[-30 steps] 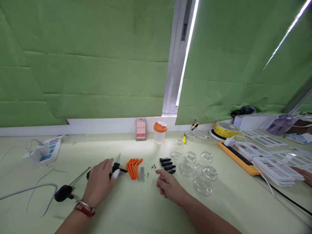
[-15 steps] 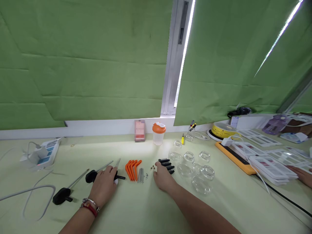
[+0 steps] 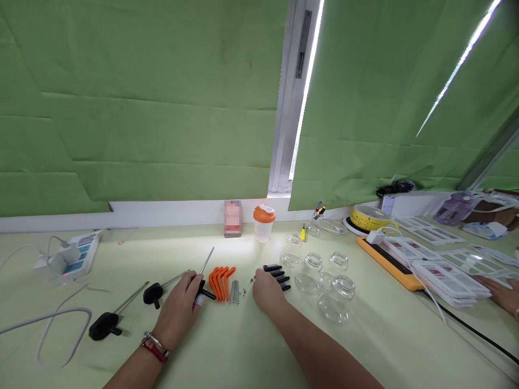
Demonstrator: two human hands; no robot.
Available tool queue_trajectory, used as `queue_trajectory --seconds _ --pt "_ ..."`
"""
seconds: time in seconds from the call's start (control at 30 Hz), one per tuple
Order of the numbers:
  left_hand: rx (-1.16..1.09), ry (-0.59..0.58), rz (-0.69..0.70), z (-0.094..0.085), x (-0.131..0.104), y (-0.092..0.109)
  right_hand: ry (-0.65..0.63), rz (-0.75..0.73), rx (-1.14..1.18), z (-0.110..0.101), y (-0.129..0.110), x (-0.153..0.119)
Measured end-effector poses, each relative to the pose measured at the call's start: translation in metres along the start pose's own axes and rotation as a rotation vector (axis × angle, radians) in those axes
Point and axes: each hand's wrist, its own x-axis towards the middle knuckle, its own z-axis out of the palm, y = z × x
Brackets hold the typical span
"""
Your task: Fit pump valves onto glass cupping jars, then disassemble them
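My left hand [image 3: 178, 305] is closed around a black handle [image 3: 207, 293] with a thin metal shaft [image 3: 207, 260] pointing up and away. Two similar black-handled pieces with metal shafts lie to its left, one nearer [image 3: 153, 294] and one farther left [image 3: 104, 326]. My right hand [image 3: 267, 292] rests on the table with its fingertips drawn together at some tiny brown pieces [image 3: 253, 279]; whatever it pinches is hidden. Beside it lie several black bristled pieces [image 3: 279, 273]. Between my hands are orange bent levers [image 3: 221, 282], thin metal rods [image 3: 234, 292] and tiny metal parts [image 3: 244, 293].
Several clear glass vessels [image 3: 333, 308] stand right of my right hand. An orange-lidded cup [image 3: 263, 224] is by the wall. An orange-edged power strip [image 3: 389, 265] and stacked clear cases [image 3: 450, 278] lie farther right, near another person's hand [image 3: 500, 294]. A white power strip [image 3: 81, 256] sits left.
My left hand has lifted the black-handled piece slightly and shifted right, its shaft now standing clear of the neighbouring one. My right hand's fingertips have moved slightly left, over the tiny brown pieces.
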Motion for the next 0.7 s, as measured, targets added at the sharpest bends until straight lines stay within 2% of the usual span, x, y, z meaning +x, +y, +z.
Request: queue_trajectory --seconds 0.17,0.3,0.5,0.6,0.7 --pt "0.010 -0.032 0.017 0.003 0.002 0.003 -0.010 -0.031 -0.032 0.003 0.002 -0.005" --pt "0.044 -0.011 0.022 0.003 0.004 0.001 -0.017 -0.086 -0.037 0.007 0.006 -0.013" --pt "-0.030 0.041 0.151 0.001 0.002 -0.001 -0.028 -0.154 0.013 0.003 0.018 -0.035" --pt "-0.168 0.016 0.226 -0.001 -0.003 0.006 -0.053 -0.189 0.269 -0.002 0.031 -0.046" --pt "-0.302 -0.098 0.224 -0.005 -0.008 0.019 -0.219 -0.156 0.702 -0.003 0.047 -0.051"
